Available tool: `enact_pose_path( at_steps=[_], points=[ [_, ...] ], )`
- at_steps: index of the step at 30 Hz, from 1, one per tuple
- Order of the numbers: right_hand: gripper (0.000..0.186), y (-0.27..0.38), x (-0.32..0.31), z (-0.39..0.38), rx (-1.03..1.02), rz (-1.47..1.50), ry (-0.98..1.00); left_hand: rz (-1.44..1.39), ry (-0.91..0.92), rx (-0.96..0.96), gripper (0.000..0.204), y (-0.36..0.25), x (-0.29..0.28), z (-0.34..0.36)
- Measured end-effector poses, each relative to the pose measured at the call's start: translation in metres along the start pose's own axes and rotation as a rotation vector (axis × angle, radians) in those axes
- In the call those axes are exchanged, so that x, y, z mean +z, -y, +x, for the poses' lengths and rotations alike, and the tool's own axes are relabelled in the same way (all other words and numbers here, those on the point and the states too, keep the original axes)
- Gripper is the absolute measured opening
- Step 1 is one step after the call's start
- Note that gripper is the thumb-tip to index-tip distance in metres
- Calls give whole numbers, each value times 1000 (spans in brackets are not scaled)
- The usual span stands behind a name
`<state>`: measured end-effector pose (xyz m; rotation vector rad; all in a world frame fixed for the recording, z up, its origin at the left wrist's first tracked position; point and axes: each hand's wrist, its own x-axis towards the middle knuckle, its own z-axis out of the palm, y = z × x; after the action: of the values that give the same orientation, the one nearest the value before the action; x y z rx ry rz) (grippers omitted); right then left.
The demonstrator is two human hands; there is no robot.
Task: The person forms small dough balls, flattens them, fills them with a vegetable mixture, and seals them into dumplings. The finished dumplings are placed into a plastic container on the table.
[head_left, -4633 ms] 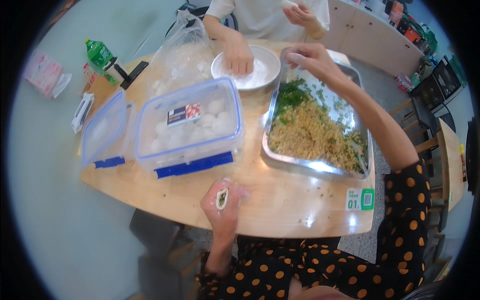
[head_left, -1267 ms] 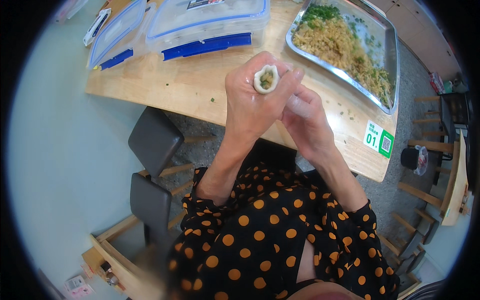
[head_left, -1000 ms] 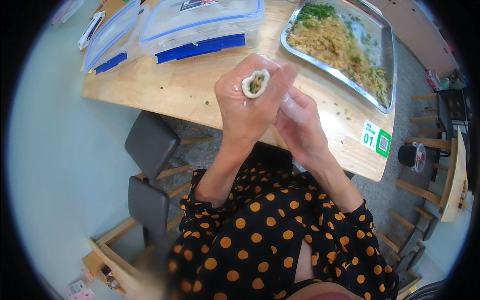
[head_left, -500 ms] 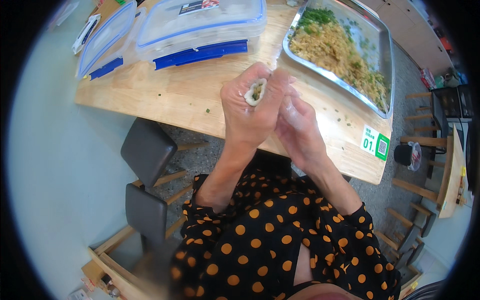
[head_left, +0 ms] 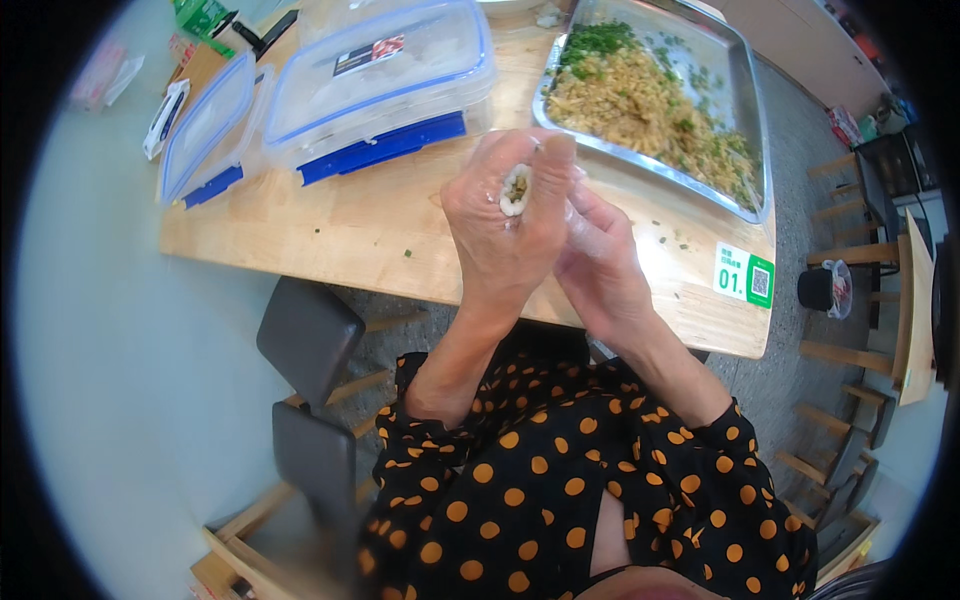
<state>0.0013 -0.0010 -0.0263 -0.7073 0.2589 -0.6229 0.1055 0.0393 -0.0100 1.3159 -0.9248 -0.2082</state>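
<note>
My left hand (head_left: 500,225) is closed around a small shumai (head_left: 515,190), held above the near part of the table. Its white dough rim forms an open ring at the top of my fist, and a yellowish filling with green bits shows inside. Most of its body is hidden in my fingers. My right hand (head_left: 603,250) presses against the left one from the right, fingers curled. The ends of these fingers are hidden behind my left hand, and white flour or dough marks them. Beyond both hands stands a metal tray (head_left: 765,190) of yellowish, grain-like filling (head_left: 640,95) and chopped greens (head_left: 600,40).
Lidded clear boxes (head_left: 380,90) with blue clips stand at the back left of the wooden table (head_left: 350,220), beside a smaller lid or box (head_left: 208,130). A green-and-white card (head_left: 744,274) lies at the right edge. Dark chairs (head_left: 312,335) stand left below.
The view has shifted slightly, so the tray and boxes sit further left. The dough rim in my left hand looks narrower and more drawn in. Both hands stay pressed together.
</note>
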Motion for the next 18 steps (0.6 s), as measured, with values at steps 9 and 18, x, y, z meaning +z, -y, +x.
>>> enact_pose_path(
  at_steps=[9,18],
  points=[
    [36,10,-20,-4,94,67,-22,-69,177,-155,21,-5,10,-7],
    [41,24,-7,-18,53,-31,-59,78,78,81,20,-3,24,-4]
  ],
)
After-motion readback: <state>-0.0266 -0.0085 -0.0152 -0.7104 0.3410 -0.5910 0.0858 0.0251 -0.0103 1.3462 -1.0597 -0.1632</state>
